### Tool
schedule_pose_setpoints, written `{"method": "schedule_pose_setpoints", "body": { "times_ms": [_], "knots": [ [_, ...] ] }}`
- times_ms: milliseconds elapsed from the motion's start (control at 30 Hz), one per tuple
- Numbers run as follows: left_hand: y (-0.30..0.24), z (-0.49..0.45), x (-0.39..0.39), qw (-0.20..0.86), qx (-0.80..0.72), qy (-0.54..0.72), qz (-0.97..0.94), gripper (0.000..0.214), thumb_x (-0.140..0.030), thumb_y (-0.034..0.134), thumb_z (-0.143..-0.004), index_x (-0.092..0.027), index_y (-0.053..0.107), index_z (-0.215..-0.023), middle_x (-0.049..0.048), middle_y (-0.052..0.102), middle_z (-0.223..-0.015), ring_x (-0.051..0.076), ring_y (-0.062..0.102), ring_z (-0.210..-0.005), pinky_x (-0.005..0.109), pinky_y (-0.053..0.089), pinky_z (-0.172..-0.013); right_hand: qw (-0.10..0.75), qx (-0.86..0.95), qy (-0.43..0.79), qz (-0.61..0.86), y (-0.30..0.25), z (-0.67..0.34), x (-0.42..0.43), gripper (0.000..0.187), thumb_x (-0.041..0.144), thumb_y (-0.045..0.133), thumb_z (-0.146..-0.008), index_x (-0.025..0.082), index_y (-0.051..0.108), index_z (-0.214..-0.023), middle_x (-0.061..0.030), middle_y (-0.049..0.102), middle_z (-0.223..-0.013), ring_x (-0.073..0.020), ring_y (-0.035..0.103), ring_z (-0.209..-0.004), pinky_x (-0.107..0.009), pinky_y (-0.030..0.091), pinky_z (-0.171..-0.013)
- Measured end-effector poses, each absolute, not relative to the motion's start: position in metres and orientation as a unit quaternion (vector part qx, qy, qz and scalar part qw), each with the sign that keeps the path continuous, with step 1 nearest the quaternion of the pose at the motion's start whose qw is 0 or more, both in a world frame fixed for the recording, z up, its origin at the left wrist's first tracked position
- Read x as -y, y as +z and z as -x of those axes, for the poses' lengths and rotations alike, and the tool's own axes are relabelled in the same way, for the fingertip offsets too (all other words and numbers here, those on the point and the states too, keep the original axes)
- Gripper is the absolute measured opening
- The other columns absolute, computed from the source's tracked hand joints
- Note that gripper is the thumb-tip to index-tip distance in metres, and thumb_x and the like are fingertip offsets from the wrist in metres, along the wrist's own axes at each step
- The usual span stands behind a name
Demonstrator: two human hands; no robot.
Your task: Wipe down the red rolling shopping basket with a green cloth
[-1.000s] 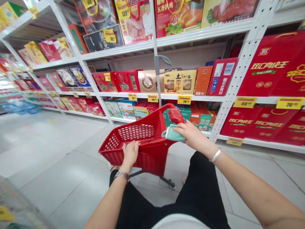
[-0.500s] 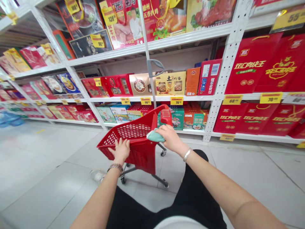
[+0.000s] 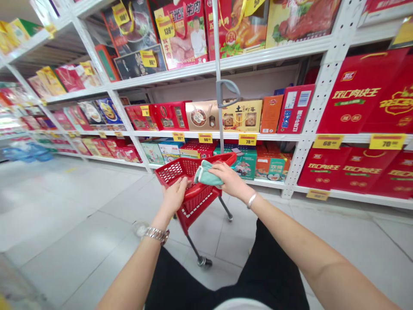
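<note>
A small red plastic shopping cart (image 3: 176, 172) stands on the tiled floor in front of me, turned so one corner faces me. My left hand (image 3: 174, 194) lies on the cart's near rim, fingers curled over the edge. My right hand (image 3: 229, 180) presses a folded teal cloth (image 3: 206, 175) against the cart's rim on the right side. A grey upright handle pole (image 3: 222, 92) rises from the cart's back.
White store shelving (image 3: 245, 57) full of red and yellow gift boxes with yellow price tags runs across the back and right. Pale floor tiles (image 3: 64, 224) stretch to the left down the aisle. The cart's wheel (image 3: 201, 260) rests near my legs.
The cart has swung round and sits farther from me. My left hand slid along the rim toward the right hand; the cloth has moved from near the red handle block onto the rim.
</note>
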State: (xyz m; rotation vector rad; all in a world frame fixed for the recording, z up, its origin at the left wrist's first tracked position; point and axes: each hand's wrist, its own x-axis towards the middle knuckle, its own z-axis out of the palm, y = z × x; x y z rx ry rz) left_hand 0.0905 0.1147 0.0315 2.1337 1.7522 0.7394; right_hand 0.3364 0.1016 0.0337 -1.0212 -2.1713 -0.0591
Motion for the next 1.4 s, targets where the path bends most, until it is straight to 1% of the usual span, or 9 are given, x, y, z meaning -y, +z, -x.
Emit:
{"method": "schedule_pose_setpoints", "body": {
  "times_ms": [100, 233, 367, 533, 667, 833, 1000, 1233, 1400],
  "knots": [
    [0.044, -0.079, -0.113, 0.180, -0.617, 0.224, -0.732, 0.058, -0.050, 0.025, -0.097, -0.025, 0.076, -0.107, 0.0089, 0.068, -0.131, 0.033, 0.036, -0.146, 0.068, -0.006, -0.117, 0.335, 0.839, -0.034, 0.427, 0.034, -0.353, -0.123, 0.054, 0.003, 0.058, -0.077, 0.021, 0.063, -0.128, -0.0110, 0.060, -0.132, -0.0255, 0.052, -0.124, -0.052, 0.031, -0.114],
    [0.053, -0.061, -0.117, 0.180, -0.623, 0.187, -0.738, 0.049, -0.043, 0.032, -0.096, -0.026, 0.073, -0.117, 0.0071, 0.059, -0.142, 0.032, 0.033, -0.147, 0.067, -0.004, -0.118, 0.293, 0.796, -0.068, 0.526, 0.043, -0.371, -0.134, 0.037, 0.010, 0.058, -0.083, 0.018, 0.068, -0.117, -0.0128, 0.066, -0.117, -0.0257, 0.056, -0.112, -0.042, 0.041, -0.101],
    [0.056, -0.050, -0.117, 0.148, -0.648, 0.163, -0.730, 0.047, -0.040, 0.038, -0.094, -0.025, 0.067, -0.128, 0.0081, 0.061, -0.140, 0.035, 0.046, -0.139, 0.069, 0.008, -0.118, 0.330, 0.749, -0.050, 0.573, 0.058, -0.373, -0.124, 0.022, 0.020, 0.062, -0.085, 0.019, 0.072, -0.104, -0.0097, 0.069, -0.099, -0.0232, 0.062, -0.094, -0.033, 0.045, -0.085],
    [0.046, -0.039, -0.111, 0.156, -0.620, 0.228, -0.734, 0.048, -0.044, 0.039, -0.093, -0.024, 0.069, -0.125, 0.0066, 0.073, -0.123, 0.028, 0.060, -0.126, 0.048, 0.035, -0.116, 0.491, 0.725, 0.118, 0.468, 0.085, -0.371, -0.108, 0.023, 0.037, 0.063, -0.088, 0.022, 0.070, -0.103, -0.0017, 0.073, -0.097, -0.0187, 0.066, -0.086, -0.027, 0.048, -0.077],
    [0.039, -0.034, -0.108, 0.170, -0.602, 0.256, -0.737, 0.052, -0.047, 0.038, -0.092, -0.022, 0.069, -0.125, 0.0077, 0.077, -0.112, 0.028, 0.063, -0.122, 0.047, 0.040, -0.112, 0.430, 0.734, 0.156, 0.503, 0.100, -0.374, -0.115, 0.024, 0.038, 0.062, -0.087, 0.019, 0.070, -0.099, -0.0004, 0.072, -0.087, -0.0180, 0.065, -0.077, -0.026, 0.046, -0.069],
    [0.034, -0.035, -0.104, 0.175, -0.594, 0.279, -0.734, 0.053, -0.048, 0.037, -0.093, -0.021, 0.068, -0.126, 0.0076, 0.076, -0.116, 0.027, 0.062, -0.123, 0.048, 0.038, -0.114, 0.276, 0.791, 0.002, 0.545, 0.081, -0.339, -0.122, 0.018, 0.035, 0.067, -0.088, 0.022, 0.073, -0.098, -0.0063, 0.071, -0.104, -0.0217, 0.062, -0.096, -0.032, 0.045, -0.086],
    [0.033, -0.034, -0.102, 0.163, -0.599, 0.289, -0.729, 0.052, -0.047, 0.034, -0.094, -0.023, 0.071, -0.121, 0.0062, 0.072, -0.125, 0.026, 0.059, -0.127, 0.048, 0.035, -0.116, 0.319, 0.780, -0.071, 0.534, 0.050, -0.285, -0.099, 0.048, 0.055, 0.066, -0.087, 0.021, 0.068, -0.120, -0.0152, 0.059, -0.131, -0.0340, 0.050, -0.118, -0.052, 0.040, -0.101],
    [0.036, -0.028, -0.092, 0.097, -0.604, 0.261, -0.746, 0.047, -0.042, 0.034, -0.096, -0.028, 0.069, -0.123, 0.0047, 0.064, -0.137, 0.030, 0.043, -0.142, 0.067, 0.008, -0.120, 0.378, 0.824, -0.095, 0.411, 0.022, -0.232, -0.066, 0.045, 0.032, 0.053, -0.098, 0.027, 0.054, -0.142, -0.0096, 0.049, -0.150, -0.0363, 0.030, -0.140, -0.061, 0.025, -0.114],
    [0.036, -0.026, -0.082, 0.056, -0.587, 0.234, -0.773, 0.048, -0.034, 0.027, -0.099, -0.028, 0.067, -0.126, 0.0046, 0.061, -0.141, 0.029, 0.037, -0.146, 0.073, -0.002, -0.116, 0.388, 0.795, -0.086, 0.458, 0.021, -0.280, -0.092, 0.042, 0.034, 0.053, -0.097, 0.025, 0.058, -0.137, -0.0108, 0.055, -0.144, -0.0315, 0.046, -0.130, -0.053, 0.034, -0.111]
  ]
}}
